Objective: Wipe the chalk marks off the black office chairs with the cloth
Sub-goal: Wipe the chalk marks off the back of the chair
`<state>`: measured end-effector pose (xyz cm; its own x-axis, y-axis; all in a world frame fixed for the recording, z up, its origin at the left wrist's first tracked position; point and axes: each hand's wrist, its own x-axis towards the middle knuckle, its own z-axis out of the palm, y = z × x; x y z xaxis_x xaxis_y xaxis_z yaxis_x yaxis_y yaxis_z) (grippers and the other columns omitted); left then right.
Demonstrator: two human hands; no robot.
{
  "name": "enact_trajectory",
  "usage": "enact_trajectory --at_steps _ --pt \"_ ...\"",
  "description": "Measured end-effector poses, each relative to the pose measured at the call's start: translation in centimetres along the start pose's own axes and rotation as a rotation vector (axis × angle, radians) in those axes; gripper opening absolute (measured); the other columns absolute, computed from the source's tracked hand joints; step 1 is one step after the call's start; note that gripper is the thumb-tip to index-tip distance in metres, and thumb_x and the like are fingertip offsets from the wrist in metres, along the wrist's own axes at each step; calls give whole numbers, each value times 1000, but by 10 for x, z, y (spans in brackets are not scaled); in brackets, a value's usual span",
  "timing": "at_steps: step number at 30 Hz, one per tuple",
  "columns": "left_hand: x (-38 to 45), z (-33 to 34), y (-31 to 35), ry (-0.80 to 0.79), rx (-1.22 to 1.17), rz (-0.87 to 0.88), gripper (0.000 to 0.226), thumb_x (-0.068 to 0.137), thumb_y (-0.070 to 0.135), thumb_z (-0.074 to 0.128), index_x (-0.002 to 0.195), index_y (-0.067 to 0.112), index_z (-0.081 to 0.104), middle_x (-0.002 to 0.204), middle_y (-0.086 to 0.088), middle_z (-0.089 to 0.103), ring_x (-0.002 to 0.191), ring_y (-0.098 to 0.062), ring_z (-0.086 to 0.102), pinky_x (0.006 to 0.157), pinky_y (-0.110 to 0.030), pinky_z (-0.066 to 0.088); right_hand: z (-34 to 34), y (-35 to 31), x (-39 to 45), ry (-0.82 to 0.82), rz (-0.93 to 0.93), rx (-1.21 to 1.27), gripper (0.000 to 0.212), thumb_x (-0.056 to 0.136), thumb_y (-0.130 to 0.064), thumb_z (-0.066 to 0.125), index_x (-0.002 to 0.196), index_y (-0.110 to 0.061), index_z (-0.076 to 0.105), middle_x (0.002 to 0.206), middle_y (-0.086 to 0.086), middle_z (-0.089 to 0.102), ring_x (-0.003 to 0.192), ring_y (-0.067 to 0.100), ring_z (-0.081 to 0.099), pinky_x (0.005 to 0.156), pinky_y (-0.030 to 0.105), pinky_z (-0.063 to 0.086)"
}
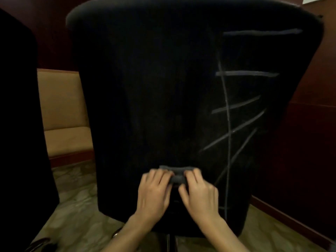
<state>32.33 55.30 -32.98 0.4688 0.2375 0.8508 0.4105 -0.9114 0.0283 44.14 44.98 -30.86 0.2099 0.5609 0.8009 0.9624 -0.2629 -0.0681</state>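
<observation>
Both hands' grip (177,180) — dark folded cloth (177,174)

I take this for an office or meeting room: a tall black fabric office chair back (163,88), dark red-brown wood wall panelling (312,142), a tan padded bench (63,115), patterned carpet (76,206).

left hand (154,193) curled (pinching); right hand (199,194) curled; side by side

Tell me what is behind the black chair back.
Behind the black chair back, a tan padded seat shows at its left and dark red wall panelling at its right. Whatever lies directly behind is covered by the chair.
</observation>
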Motion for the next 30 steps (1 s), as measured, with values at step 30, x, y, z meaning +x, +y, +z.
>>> enact_trajectory --at_steps 30 --pt "94 -49 -3 327 -63 -117 29 83 15 60 110 6 65 104 -11 63 92 -29 53 77 -41 41 -49 -33 92 308 30 32 28 77 -24 72 101 -11 66 99 10 64 56 28 61 42 28 33"
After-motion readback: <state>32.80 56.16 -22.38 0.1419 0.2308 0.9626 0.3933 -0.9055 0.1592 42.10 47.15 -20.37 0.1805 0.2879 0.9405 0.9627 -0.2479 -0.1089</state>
